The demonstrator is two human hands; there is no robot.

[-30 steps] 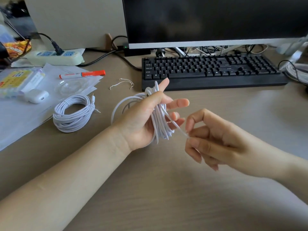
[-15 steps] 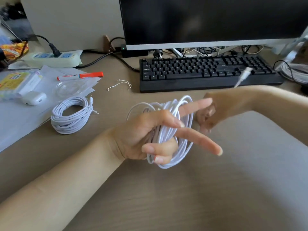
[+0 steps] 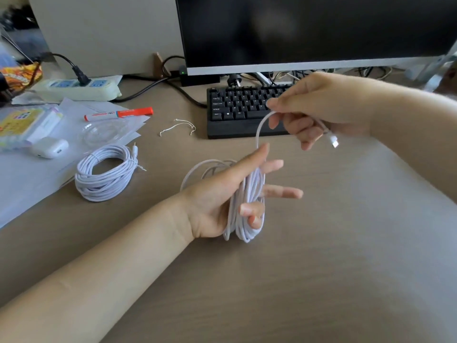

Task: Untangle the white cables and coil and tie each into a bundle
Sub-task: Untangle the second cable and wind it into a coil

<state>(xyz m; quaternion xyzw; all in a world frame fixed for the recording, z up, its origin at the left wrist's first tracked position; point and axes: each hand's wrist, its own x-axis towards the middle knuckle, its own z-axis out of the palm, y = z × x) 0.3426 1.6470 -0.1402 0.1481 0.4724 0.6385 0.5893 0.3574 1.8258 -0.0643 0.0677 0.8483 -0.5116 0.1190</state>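
My left hand (image 3: 222, 199) holds a coil of white cable (image 3: 249, 214) above the desk; the loops run around the palm, two lower fingers curl over them, and the other fingers point right. The cable's free end arcs up to my right hand (image 3: 314, 107), which grips it in front of the keyboard. Its white plug (image 3: 332, 141) hangs below that hand. A second white cable (image 3: 103, 174) lies coiled on the desk at the left. A thin twist tie (image 3: 176, 127) lies beyond it, left of the keyboard.
A black keyboard (image 3: 237, 112) and a monitor (image 3: 296, 33) stand at the back. Papers (image 3: 29, 184), a white earbud case (image 3: 49, 147), a red marker (image 3: 118, 113) and a power strip (image 3: 76, 89) occupy the left side of the brown desk (image 3: 296, 280).
My right hand carried the cable's free end up and over the coil, from behind my left hand to in front of the keyboard. My left hand turned, its palm now facing up.
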